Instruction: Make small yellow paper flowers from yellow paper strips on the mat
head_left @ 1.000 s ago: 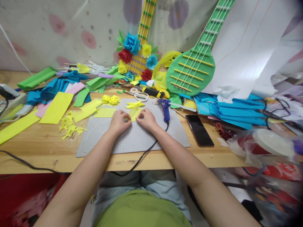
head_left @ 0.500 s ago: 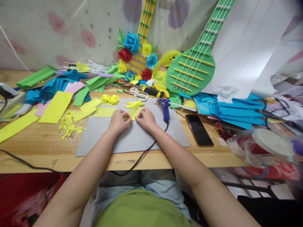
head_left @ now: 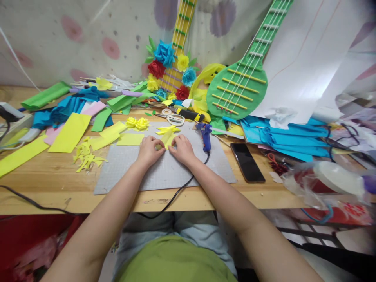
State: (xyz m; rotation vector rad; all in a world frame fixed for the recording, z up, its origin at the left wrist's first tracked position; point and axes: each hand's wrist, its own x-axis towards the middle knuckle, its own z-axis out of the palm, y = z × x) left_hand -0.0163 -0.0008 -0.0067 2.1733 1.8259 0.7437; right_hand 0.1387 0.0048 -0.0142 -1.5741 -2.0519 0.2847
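A small piece of yellow crepe paper (head_left: 168,138) is pinched between my two hands, just above the grey cutting mat (head_left: 164,172). My left hand (head_left: 150,150) grips its left side with thumb and forefinger. On the other side my right hand (head_left: 182,149) pinches it close to the left fingertips. Behind the paper lie cut yellow petals (head_left: 168,129) and a finished-looking yellow paper flower (head_left: 137,123). To the right of my right hand rests a blue glue gun (head_left: 205,137) with a clear glue stick. White-handled scissors (head_left: 176,119) lie beyond the hands.
Yellow paper scraps (head_left: 86,156) and strips are spread at the left. A black phone (head_left: 247,161) lies at the right. A green paper lute (head_left: 237,88) and a flowered yellow one (head_left: 172,76) lean at the back. The glue gun's cord (head_left: 176,192) crosses the mat under my right forearm.
Both hands stay at nearly the same spot, still pinching the yellow paper. My left fingers have shifted slightly to the right, closer to the right ones.
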